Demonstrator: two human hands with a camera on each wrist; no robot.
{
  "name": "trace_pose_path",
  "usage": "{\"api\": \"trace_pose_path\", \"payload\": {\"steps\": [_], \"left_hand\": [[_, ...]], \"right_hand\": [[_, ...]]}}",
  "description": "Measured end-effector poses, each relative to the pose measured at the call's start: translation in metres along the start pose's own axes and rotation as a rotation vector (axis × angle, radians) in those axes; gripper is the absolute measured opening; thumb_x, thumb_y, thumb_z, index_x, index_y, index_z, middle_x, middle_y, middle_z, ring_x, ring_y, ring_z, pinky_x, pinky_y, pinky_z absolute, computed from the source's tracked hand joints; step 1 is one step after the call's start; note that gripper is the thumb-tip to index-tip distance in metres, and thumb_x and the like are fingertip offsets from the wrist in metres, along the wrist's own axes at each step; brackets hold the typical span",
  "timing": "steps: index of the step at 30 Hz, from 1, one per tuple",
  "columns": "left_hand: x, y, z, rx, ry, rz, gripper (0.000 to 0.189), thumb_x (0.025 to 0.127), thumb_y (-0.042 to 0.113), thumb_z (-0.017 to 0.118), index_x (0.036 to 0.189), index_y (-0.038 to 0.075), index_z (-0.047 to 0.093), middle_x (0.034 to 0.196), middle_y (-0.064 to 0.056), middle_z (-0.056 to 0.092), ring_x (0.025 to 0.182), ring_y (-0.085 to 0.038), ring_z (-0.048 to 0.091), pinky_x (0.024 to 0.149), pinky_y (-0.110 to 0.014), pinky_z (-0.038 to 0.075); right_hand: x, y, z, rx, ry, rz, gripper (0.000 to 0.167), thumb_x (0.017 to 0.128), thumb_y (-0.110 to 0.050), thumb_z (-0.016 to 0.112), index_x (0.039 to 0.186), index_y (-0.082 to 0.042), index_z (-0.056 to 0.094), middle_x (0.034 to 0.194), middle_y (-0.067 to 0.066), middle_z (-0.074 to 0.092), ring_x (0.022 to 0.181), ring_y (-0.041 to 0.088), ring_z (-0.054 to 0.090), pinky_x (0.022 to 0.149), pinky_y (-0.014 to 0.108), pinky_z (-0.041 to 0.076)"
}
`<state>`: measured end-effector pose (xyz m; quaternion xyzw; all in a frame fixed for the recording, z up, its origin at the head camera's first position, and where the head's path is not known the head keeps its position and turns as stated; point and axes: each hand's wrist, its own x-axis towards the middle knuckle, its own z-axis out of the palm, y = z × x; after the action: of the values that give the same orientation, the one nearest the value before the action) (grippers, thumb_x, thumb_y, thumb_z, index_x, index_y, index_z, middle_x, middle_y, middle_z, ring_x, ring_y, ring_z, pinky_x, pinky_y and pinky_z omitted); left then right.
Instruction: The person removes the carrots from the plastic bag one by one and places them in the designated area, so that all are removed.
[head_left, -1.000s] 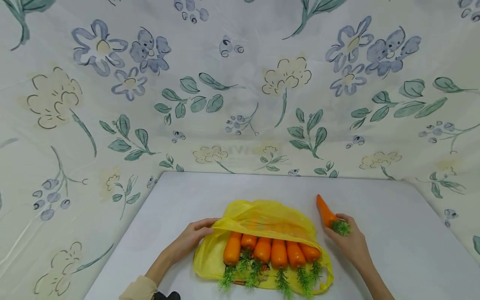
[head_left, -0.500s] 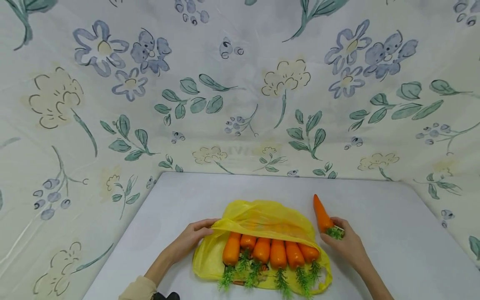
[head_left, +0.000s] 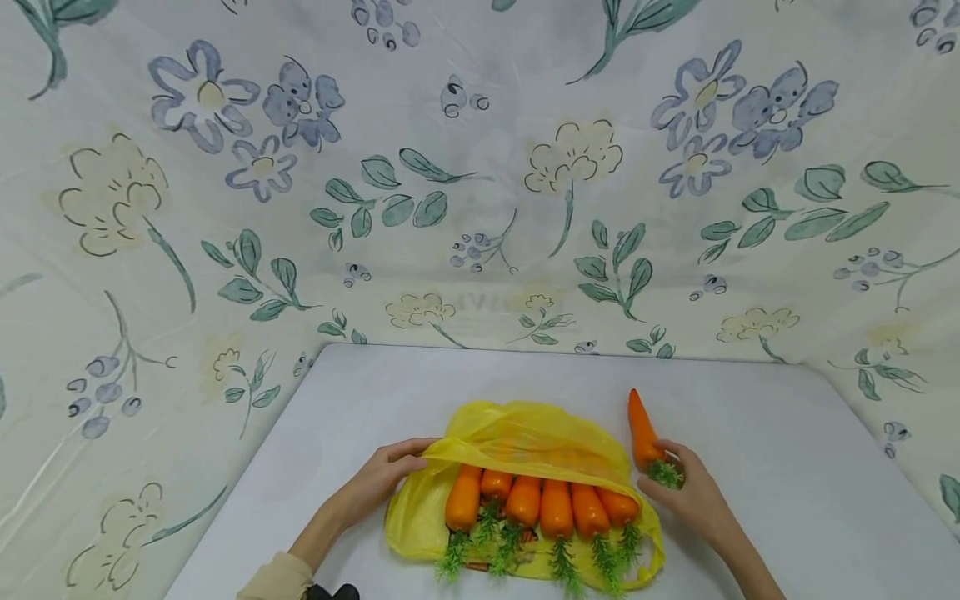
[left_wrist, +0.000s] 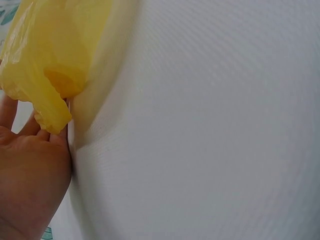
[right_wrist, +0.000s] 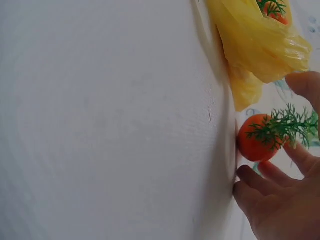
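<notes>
My left hand [head_left: 382, 475] pinches the left edge of the mouth of a yellow plastic bag [head_left: 517, 412]; in the left wrist view the yellow plastic [left_wrist: 52, 110] drapes over its fingers. Several orange carrots [head_left: 557, 508] with green tops lie side by side, their tips inside the bag and their thick ends showing at its opening. Right of the bag one more carrot [head_left: 641, 425] lies on the table, tip pointing away. My right hand [head_left: 693, 492] is around its leafy end. In the right wrist view the fingertips touch this carrot's thick end [right_wrist: 255, 142], while the thumb stands apart.
The white table [head_left: 795, 467] runs back to a wall hung with flower-patterned cloth [head_left: 495, 208]. A loop handle of the bag [head_left: 654, 558] lies at its lower right. Something black [head_left: 333, 592] shows by the left sleeve.
The right hand has shifted a little left, bringing the single carrot closer to the bag, and its grip has loosened. Left hand and bag have stayed where they were.
</notes>
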<state>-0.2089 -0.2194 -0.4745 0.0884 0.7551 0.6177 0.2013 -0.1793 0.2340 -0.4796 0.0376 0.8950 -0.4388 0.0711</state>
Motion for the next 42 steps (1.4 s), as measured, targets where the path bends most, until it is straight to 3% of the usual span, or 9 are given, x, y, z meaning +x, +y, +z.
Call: {"api": "trace_pose_path", "payload": {"steps": [8,17,31,42], "left_hand": [[-0.001,0.0,-0.001,0.005,0.0,-0.001,0.047,0.1,0.025,0.055,0.143,0.006,0.053,0.151,-0.016,0.044,0.144,-0.035,0.03,0.119,-0.054,0.02],[0.0,0.0,-0.001,0.016,-0.011,0.008,0.047,0.1,0.027,0.054,0.143,0.007,0.053,0.151,-0.015,0.045,0.143,-0.034,0.032,0.119,-0.053,0.022],[-0.001,0.0,-0.001,0.018,-0.018,0.008,0.047,0.1,0.027,0.054,0.143,0.008,0.052,0.151,-0.015,0.044,0.143,-0.033,0.032,0.118,-0.051,0.024],[-0.001,0.0,-0.001,0.014,-0.021,0.008,0.047,0.101,0.027,0.054,0.144,0.007,0.052,0.152,-0.015,0.043,0.144,-0.034,0.03,0.119,-0.052,0.023]], "right_hand": [[0.0,0.003,0.002,0.032,-0.04,-0.026,0.09,0.086,-0.044,0.074,0.15,0.0,0.028,0.154,0.027,0.027,0.141,0.048,0.029,0.115,0.057,0.028],[-0.002,0.001,0.0,0.056,-0.05,-0.048,0.085,0.09,-0.038,0.071,0.151,0.002,0.026,0.155,0.029,0.022,0.141,0.051,0.026,0.114,0.057,0.026],[-0.002,0.001,-0.001,0.077,-0.045,-0.016,0.084,0.09,-0.042,0.071,0.151,-0.005,0.028,0.158,0.028,0.017,0.143,0.049,0.026,0.115,0.058,0.023],[-0.009,-0.015,-0.01,0.113,0.062,-0.141,0.075,0.093,-0.035,0.069,0.15,-0.002,0.031,0.155,0.029,0.023,0.141,0.049,0.028,0.115,0.062,0.021]]}}
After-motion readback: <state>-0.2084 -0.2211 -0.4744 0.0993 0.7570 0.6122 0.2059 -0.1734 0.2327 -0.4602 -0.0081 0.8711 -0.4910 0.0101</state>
